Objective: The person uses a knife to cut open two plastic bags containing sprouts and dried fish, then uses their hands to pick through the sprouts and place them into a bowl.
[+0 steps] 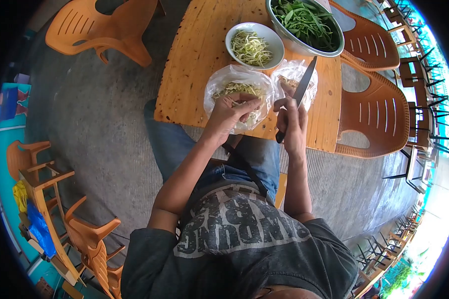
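My left hand (238, 109) is over the near part of an open plastic bag (219, 79) of bean sprouts (242, 89), its fingers pinched together; what they hold is too small to make out. My right hand (291, 117) grips a knife (305, 79), blade pointing away from me and up to the right. Beneath the blade lies a second plastic bag (310, 92) with small pale bits in it. Just beyond the bags stands a white bowl (279, 49) with sprouts (253, 48) inside.
A metal basin (340, 49) of green leaves (306, 25) stands at the wooden table's (184, 74) far right. Orange chairs stand at the right (374, 112) and upper left (104, 27). At lower left are more chairs and a table holding yellow and blue plastic bags (41, 229).
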Available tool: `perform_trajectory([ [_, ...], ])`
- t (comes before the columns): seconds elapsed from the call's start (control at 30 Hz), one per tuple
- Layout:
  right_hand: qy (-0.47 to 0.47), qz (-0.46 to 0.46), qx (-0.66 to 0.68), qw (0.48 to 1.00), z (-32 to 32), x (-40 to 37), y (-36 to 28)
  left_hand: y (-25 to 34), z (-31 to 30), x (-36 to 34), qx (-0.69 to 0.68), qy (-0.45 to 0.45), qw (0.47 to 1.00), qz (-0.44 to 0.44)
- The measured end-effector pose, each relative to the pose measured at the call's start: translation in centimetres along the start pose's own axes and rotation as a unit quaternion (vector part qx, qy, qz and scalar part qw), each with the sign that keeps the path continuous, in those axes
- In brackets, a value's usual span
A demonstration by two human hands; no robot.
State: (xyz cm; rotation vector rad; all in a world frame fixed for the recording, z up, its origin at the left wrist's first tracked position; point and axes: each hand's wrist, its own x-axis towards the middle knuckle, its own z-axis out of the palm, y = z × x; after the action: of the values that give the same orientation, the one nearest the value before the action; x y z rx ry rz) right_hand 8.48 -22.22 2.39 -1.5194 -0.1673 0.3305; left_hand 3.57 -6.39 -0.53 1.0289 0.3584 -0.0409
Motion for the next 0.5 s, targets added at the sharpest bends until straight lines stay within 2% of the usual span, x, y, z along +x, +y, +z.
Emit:
perform_trajectory([
  [0.13, -0.105, 0.013, 0.013, 0.994, -2.5, -0.6, 0.0, 0.2, 1.7, 0.9, 0.046, -0.005, 0.999, -0.007],
  [0.5, -0.115, 0.004, 0.034, 0.993, -3.5, -1.2, 1.8, -1.2, 3.3, 1.9, 0.067, -0.024, 0.997, -0.021],
])
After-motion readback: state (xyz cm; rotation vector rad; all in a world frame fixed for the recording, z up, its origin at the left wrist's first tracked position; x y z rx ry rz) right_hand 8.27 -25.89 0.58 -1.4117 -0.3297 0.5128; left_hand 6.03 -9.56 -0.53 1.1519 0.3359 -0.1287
